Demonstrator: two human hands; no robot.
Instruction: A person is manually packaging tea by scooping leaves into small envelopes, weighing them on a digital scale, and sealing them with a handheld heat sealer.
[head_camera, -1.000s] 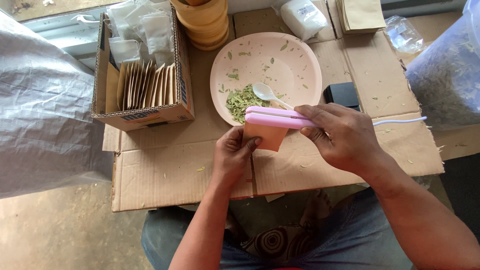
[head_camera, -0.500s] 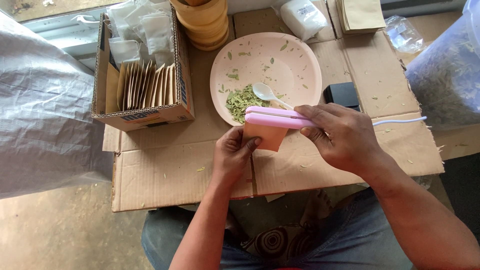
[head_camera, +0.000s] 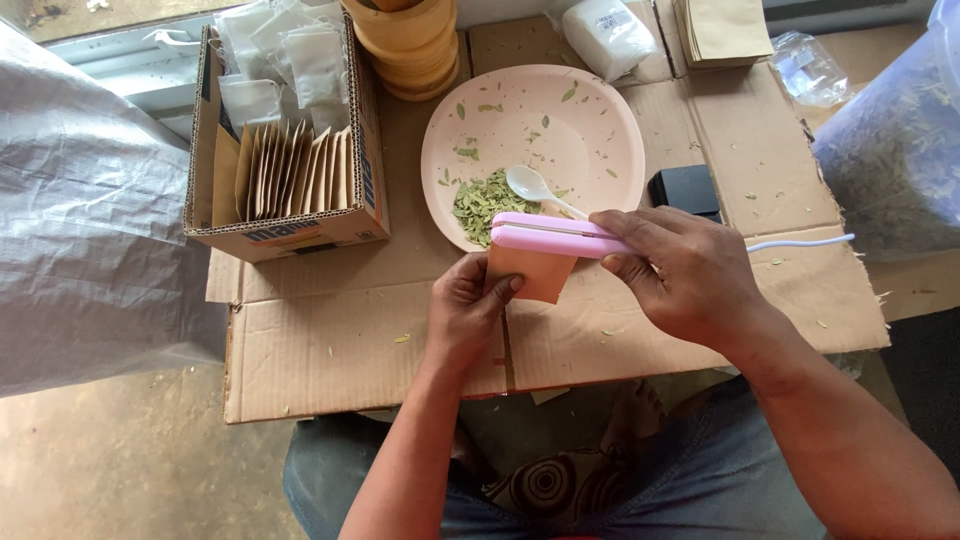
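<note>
One pink sealer (head_camera: 550, 236), one brown pouch (head_camera: 535, 272), one plate (head_camera: 600, 120) and one spoon (head_camera: 535, 187) sit mid-cardboard. The right hand (head_camera: 680, 270) curls closed around the sealer, clamped on the pouch's top edge. The left hand (head_camera: 465, 310) pinches the pouch from below.

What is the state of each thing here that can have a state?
pink sealer: closed on the top edge of the pouch
brown paper pouch: upright, clamped
left hand: holding the pouch
right hand: pressing the sealer
plate: holds dried leaves and a white spoon
cardboard box: open, filled with pouches
</note>
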